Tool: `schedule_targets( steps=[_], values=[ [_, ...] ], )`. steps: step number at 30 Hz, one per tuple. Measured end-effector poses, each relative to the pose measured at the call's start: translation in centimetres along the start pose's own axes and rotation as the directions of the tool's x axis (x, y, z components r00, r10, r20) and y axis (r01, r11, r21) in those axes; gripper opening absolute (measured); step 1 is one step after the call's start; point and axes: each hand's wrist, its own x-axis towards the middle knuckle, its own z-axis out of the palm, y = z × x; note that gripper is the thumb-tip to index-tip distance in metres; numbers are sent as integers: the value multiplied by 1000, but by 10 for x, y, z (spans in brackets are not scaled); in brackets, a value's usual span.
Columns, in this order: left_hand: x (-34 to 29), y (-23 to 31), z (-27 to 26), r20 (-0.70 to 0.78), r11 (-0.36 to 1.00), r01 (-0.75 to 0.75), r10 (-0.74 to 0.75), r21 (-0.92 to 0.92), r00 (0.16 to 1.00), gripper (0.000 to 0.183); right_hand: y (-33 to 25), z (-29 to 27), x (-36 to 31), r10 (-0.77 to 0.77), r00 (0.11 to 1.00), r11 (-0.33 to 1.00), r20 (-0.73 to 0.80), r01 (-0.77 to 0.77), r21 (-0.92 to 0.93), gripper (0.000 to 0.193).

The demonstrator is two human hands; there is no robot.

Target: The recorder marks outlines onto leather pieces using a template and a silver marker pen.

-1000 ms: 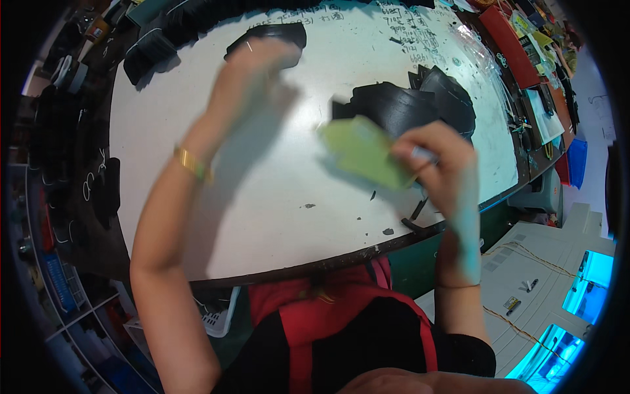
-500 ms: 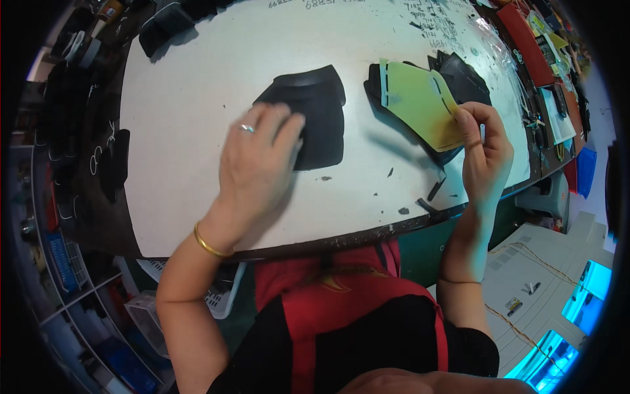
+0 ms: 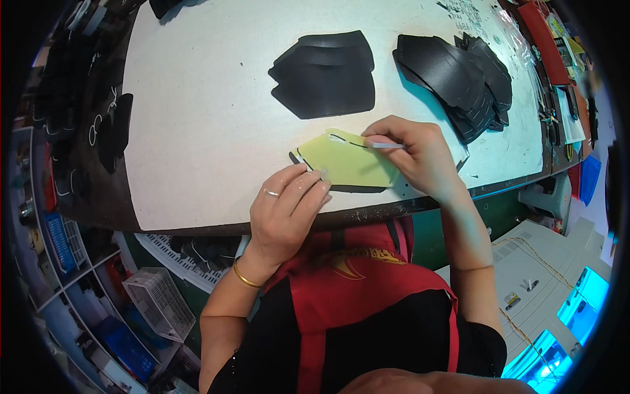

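A yellow-green template (image 3: 348, 161) with dark slots along its edges lies over a black sheet piece (image 3: 357, 189), whose rim shows beneath it near the table's front edge. The fingertips of my left hand (image 3: 285, 207) press on the template's lower left edge, fingers extended and slightly apart. Pinched in my right hand (image 3: 420, 154) is a slim silver-white pen-like stick (image 3: 388, 145), held at the template's upper right edge; its tip is hard to make out. Beyond the template sits a stack of black pieces (image 3: 328, 75). A looser pile of black pieces (image 3: 453, 79) lies to the right.
The white table top (image 3: 190, 131) carries small dark scraps and handwriting at the far right. Black material and scissors (image 3: 97, 128) lie along the left side. A red box (image 3: 545, 43) stands at the right edge. Below left is a white plastic basket (image 3: 161, 302).
The template has moved from the right pile down to the front of the table, onto a black piece. My left hand has left the black stack and rests on the template.
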Motion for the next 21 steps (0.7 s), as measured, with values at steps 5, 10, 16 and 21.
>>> schedule_targets(
  steps=[5, 10, 16, 21],
  values=[
    [0, -1, 3, 27, 998, 32, -31, -54, 999, 28, -3, 9, -3, 0, 1000, 997, -22, -2, -83, 14],
    [3, 3, 2, 49, 997, 56, -54, -56, 997, 30, -10, 8, -4, -21, 999, 980, 34, 28, -199, 16],
    [19, 5, -12, 216, 999, 45, -47, 16, 975, 43, 5, -6, -3, 118, 993, 991, 9, -118, 67, 25],
    [29, 9, -17, 311, 993, -12, -26, 120, 950, 51, -8, -3, -19, 57, 997, 961, -48, -68, -266, 27]
  ],
)
